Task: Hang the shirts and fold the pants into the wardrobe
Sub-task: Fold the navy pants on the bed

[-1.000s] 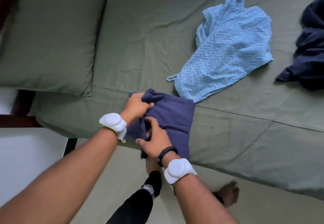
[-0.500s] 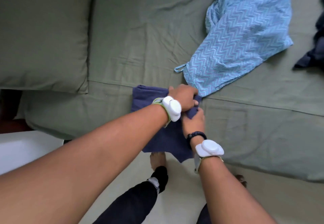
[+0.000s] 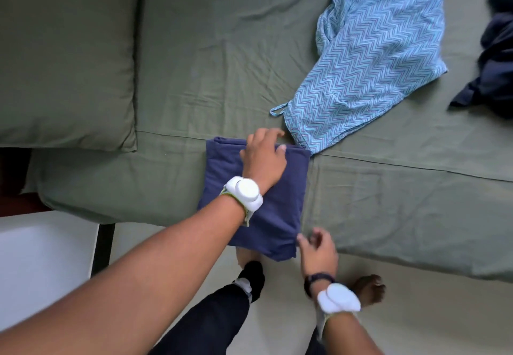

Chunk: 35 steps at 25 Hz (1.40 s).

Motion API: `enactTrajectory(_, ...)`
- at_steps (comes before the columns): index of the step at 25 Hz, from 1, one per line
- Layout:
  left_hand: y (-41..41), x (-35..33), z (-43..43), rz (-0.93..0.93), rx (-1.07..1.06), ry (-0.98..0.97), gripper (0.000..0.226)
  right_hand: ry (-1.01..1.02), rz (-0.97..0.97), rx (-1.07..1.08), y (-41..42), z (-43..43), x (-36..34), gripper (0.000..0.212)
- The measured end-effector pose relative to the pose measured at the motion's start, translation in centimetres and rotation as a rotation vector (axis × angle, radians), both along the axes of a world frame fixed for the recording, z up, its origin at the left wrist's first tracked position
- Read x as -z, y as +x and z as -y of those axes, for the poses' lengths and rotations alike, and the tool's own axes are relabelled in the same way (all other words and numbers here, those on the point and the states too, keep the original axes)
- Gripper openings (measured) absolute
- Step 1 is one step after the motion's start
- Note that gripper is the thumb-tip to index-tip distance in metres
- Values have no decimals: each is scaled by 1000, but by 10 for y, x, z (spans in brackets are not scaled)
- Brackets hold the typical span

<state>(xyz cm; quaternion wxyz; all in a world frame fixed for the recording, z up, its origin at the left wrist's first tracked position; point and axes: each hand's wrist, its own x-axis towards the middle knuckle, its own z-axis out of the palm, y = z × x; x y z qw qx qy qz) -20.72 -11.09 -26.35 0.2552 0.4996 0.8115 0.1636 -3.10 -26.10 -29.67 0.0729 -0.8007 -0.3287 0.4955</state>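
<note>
A person standing at the side of a bed made up in green sheets works on a pair of navy pants, folded into a neat rectangle at the near edge of the mattress, with the lower end hanging over the side toward the floor. The left hand lies palm down on the far half of the fold and presses it to the sheet; its fingers are spread and only slightly bent, their tips reaching the far edge of the cloth. The right hand is at the near right corner of the pants with fingers loosely curled, one fingertip right at the corner; the hand is blurred, and whether it pinches the fabric cannot be told. Each wrist carries a white device on a strap, and the right wrist also wears a dark band. A light blue zigzag-patterned shirt lies crumpled on the sheet just beyond the pants, its hem almost at their far right corner. A dark garment is heaped at the right edge of the view, well apart from the fold. A green pillow lies at the left. A bare foot stands on the floor beside the bed.
</note>
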Motion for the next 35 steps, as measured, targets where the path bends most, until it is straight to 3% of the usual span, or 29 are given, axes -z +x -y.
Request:
enactTrajectory(2,-23,9,25,147,-213,-7,16,63,-219,63,-22,-65,3,60)
enactTrajectory(4,-41,9,39,307,-418,-148,13,-16,-351,20,-47,-108,5,63)
enactTrajectory(8,-45,-42,15,759,-620,-468,53,71,-316,-180,-55,-128,-35,52)
enactTrajectory(11,-33,-99,-33,1058,-569,-626,79,210,-239,-388,-29,-148,-106,41)
enactTrajectory(15,15,-160,-89,1225,-397,-651,84,395,-21,-592,27,-201,-196,40)
enactTrajectory(18,58,-182,-104,1201,-298,-573,64,515,152,-775,61,-206,-225,51)
enactTrajectory(22,92,-136,-62,1095,-304,-561,12,533,316,-963,94,-162,-182,57)
enactTrajectory(26,105,-52,36,586,-368,-623,7,220,168,-953,122,-87,-101,64)
enactTrajectory(29,121,-9,61,363,-245,-622,60,294,331,-397,156,-83,-54,73)
enactTrajectory(31,142,4,45,321,-188,-557,81,106,260,-30,176,-107,-29,86)
enactTrajectory(33,151,13,24,229,-192,-539,96,-107,146,46,182,-125,-14,97)
enactTrajectory(35,144,23,6,168,-192,-588,94,-160,42,34,182,-132,-2,94)
